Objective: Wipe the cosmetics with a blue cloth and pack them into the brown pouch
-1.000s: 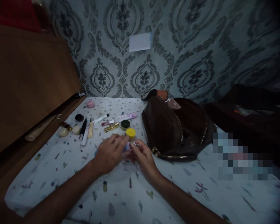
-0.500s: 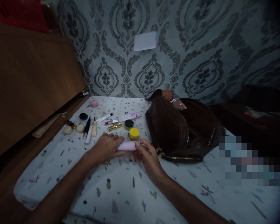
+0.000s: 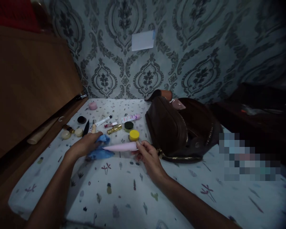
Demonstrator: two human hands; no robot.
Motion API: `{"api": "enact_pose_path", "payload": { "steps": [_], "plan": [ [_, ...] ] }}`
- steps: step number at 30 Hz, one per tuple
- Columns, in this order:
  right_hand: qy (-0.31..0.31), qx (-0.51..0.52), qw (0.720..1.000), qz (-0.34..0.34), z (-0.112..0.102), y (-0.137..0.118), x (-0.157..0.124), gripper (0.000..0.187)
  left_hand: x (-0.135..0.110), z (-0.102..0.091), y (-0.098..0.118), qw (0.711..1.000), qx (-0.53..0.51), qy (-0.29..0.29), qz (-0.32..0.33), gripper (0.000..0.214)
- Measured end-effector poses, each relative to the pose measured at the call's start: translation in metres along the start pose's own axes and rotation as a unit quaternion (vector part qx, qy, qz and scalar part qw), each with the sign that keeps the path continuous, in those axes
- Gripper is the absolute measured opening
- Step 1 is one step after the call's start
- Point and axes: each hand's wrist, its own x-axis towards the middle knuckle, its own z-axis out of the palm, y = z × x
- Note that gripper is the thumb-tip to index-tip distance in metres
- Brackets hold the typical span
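My right hand pinches one end of a pale pink squeeze tube, which lies level above the bed sheet. Around the tube's other end is a blue cloth, with the fingers of my left hand closed on it. Just beyond the tube stands a jar with a yellow lid. Behind it are a dark-lidded jar, a gold lipstick tube and a white and pink tube. Part of a beige tube shows past my left hand.
A brown leather bag lies unzipped to the right. On the left are a cream jar, a black lid and a pink jar. A wooden cabinet borders the patterned sheet.
My left hand has slid left along the pink tube, and the blue cloth now shows in it. My right hand keeps its grip. The view has shifted slightly.
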Motion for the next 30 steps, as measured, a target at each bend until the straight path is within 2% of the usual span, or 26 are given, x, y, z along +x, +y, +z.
{"api": "enact_pose_path", "payload": {
  "steps": [4, 7, 9, 11, 13, 15, 19, 21, 23, 28, 30],
  "plan": [
    [0.004, 0.017, 1.000, 0.008, -0.001, 0.002, 0.003, 0.048, -0.004, -0.006, 0.005, 0.987, 0.050, 0.127, -0.088, 0.038],
    [0.009, 0.035, 0.999, 0.015, -0.002, 0.001, 0.004, 0.050, -0.005, -0.013, 0.007, 0.962, 0.026, 0.236, -0.135, 0.044],
    [0.002, 0.046, 0.999, 0.021, -0.002, -0.001, 0.004, 0.048, -0.004, -0.014, 0.012, 0.948, -0.039, 0.294, -0.117, 0.050],
    [-0.017, 0.064, 0.997, 0.030, -0.002, -0.002, 0.003, 0.046, -0.003, -0.008, 0.021, 0.936, -0.120, 0.328, -0.049, 0.054],
    [-0.038, 0.089, 0.995, 0.041, -0.001, -0.003, 0.002, 0.047, -0.002, 0.005, 0.037, 0.923, -0.173, 0.339, 0.053, 0.053],
    [-0.054, 0.104, 0.992, 0.042, -0.001, -0.002, 0.001, 0.046, -0.001, 0.024, 0.056, 0.915, -0.166, 0.338, 0.148, 0.054],
    [-0.075, 0.070, 0.994, -0.025, -0.001, 0.001, -0.002, 0.034, 0.003, 0.065, 0.084, 0.929, -0.021, 0.284, 0.238, 0.040],
    [-0.080, 0.047, 0.994, -0.050, -0.002, 0.001, -0.002, 0.028, 0.007, 0.077, 0.087, 0.925, 0.037, 0.279, 0.257, 0.036],
    [-0.080, 0.037, 0.995, -0.053, -0.003, 0.000, -0.003, 0.025, 0.010, 0.080, 0.085, 0.921, 0.069, 0.283, 0.260, 0.033],
    [-0.080, 0.007, 0.994, -0.073, -0.003, 0.000, -0.001, 0.023, 0.011, 0.073, 0.082, 0.915, 0.101, 0.288, 0.266, 0.026],
    [-0.075, 0.006, 0.996, -0.057, -0.003, 0.002, 0.000, 0.024, 0.011, 0.070, 0.080, 0.922, 0.091, 0.279, 0.254, 0.024]
  ]
}}
